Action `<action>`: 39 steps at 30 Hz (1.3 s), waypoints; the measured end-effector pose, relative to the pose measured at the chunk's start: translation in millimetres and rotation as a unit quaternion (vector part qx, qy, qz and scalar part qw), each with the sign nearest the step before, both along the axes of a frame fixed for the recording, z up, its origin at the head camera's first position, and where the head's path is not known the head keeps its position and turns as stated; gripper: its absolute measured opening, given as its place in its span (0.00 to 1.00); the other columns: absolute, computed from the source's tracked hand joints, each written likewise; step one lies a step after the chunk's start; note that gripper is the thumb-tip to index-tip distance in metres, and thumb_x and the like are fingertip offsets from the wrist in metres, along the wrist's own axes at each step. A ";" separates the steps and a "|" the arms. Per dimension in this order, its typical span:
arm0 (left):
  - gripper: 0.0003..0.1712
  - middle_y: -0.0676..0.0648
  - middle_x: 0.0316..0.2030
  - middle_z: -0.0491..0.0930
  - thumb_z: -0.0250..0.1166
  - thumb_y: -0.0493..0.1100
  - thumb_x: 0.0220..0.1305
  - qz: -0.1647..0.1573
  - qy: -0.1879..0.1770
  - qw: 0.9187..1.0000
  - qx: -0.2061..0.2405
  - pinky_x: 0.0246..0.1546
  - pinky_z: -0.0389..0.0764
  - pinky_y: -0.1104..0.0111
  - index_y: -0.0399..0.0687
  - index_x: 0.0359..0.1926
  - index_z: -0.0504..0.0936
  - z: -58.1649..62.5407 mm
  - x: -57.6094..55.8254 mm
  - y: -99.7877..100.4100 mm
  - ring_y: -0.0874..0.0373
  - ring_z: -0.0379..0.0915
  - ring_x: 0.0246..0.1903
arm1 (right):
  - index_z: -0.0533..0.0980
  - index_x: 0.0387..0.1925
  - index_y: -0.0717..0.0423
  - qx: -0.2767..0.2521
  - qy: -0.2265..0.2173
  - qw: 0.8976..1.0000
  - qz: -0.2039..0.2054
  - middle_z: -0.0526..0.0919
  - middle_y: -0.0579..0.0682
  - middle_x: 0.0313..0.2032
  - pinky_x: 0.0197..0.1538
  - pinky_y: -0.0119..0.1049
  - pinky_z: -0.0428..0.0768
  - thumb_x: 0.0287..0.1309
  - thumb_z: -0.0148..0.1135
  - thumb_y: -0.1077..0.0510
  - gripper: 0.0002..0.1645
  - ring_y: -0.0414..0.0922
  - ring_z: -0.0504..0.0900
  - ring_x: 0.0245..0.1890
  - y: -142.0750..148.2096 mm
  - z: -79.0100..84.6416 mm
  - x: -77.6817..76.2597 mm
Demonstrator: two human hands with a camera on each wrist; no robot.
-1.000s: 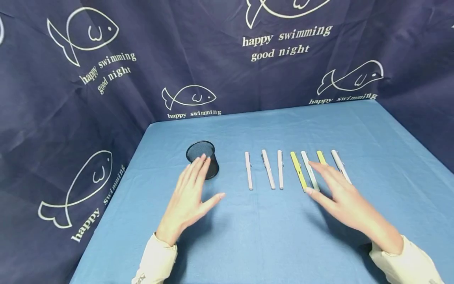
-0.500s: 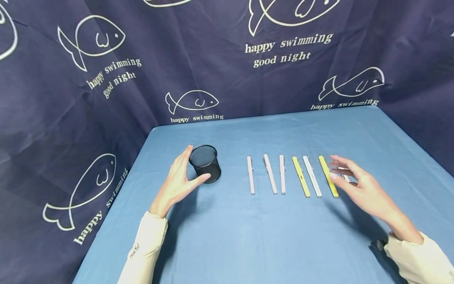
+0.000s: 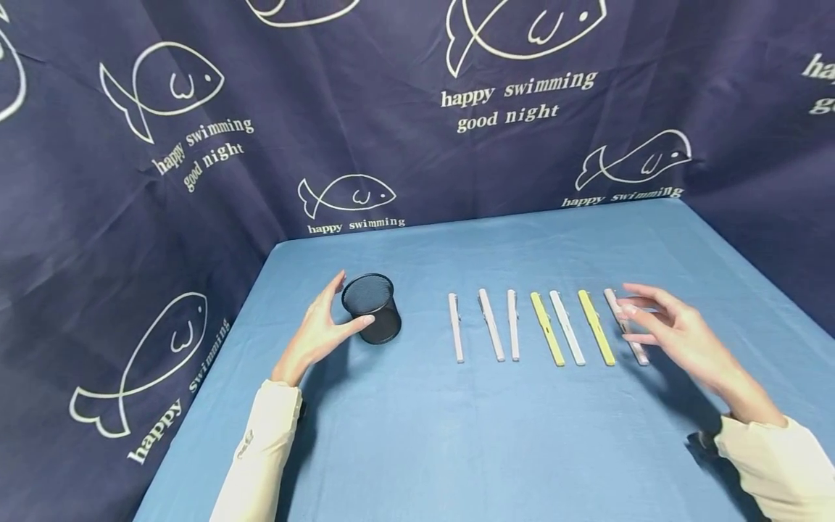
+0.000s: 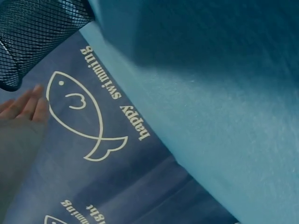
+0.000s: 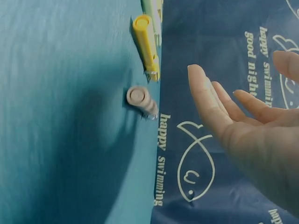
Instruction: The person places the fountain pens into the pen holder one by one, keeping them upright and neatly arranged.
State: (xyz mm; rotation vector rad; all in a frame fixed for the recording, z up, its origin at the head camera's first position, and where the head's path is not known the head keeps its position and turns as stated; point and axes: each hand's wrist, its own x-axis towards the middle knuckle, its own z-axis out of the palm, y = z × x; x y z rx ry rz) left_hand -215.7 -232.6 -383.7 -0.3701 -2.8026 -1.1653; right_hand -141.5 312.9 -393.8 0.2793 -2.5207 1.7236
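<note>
A black mesh pen holder (image 3: 382, 326) stands upright on the left of the table. My left hand (image 3: 314, 333) is beside it, thumb in front of its wall and fingers spread at its far left; whether they touch cannot be told. In the left wrist view, straight fingertips lie near the pen holder (image 4: 37, 35). My right hand (image 3: 688, 344) hovers over the rightmost pink pen (image 3: 614, 303), fingers slightly bent and apart, partly covering it. In the right wrist view, the thumb and fingers are parted, with the pink pen (image 5: 139, 97) lying on the cloth below.
To the left of that pen lie a yellow pen (image 3: 596, 328), a white pen (image 3: 567, 328) and another yellow pen (image 3: 547, 328). Farther left are three pale pink pens (image 3: 492, 325). A blue cloth (image 3: 457, 435) covers the table; dark fish-print curtains (image 3: 365, 94) stand behind.
My left hand has moved left from over the pen holder to its side, with the thumb now before it. My right hand has shifted right, from above the yellow and white pens to the rightmost pink pen.
</note>
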 end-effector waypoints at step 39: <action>0.53 0.42 0.62 0.79 0.76 0.63 0.59 -0.003 -0.022 0.999 0.040 0.63 0.68 0.41 0.52 0.79 0.63 -10.9 -8.8 -3.9 0.43 0.72 0.64 | 0.45 0.78 0.74 -0.001 -0.182 0.983 -0.002 0.60 0.79 0.68 0.49 0.45 0.86 0.82 0.47 0.47 0.43 0.29 0.80 0.45 41.1 -10.5 -37.5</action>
